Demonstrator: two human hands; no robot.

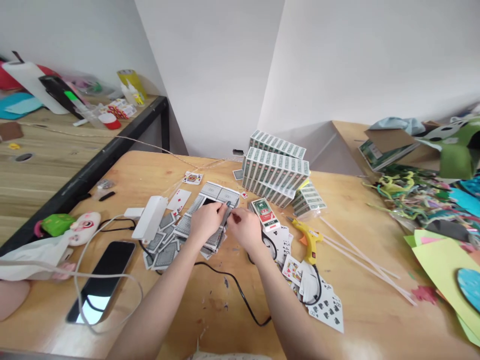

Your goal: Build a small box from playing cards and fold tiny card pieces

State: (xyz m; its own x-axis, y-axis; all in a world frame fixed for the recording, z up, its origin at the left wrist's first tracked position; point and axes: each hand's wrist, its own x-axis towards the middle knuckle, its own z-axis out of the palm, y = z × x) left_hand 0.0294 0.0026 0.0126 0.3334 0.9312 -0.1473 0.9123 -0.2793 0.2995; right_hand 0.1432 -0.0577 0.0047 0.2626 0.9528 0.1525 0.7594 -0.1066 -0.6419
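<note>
Two forearms (165,295) extend from the lower frame. Index "8" is legible on one card (325,311), lower right. Count: one phone (101,282), one glue gun (309,239), two sticks (377,267). Card structure (212,191): centre, at the bent fingers of left hand (207,218) and right hand (246,228); grip indeterminable.

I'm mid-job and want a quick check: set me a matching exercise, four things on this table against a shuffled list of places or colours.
Things:
1. Glue gun
2. Phone
3. Card structure
4. Stacked card boxes

Places or colours:
A. At the left hand and right hand
B. Green and white, towards the table's far side
C. Yellow
D. Near the table's left side, dark-screened

Pairs: 1-C, 2-D, 3-A, 4-B
</note>
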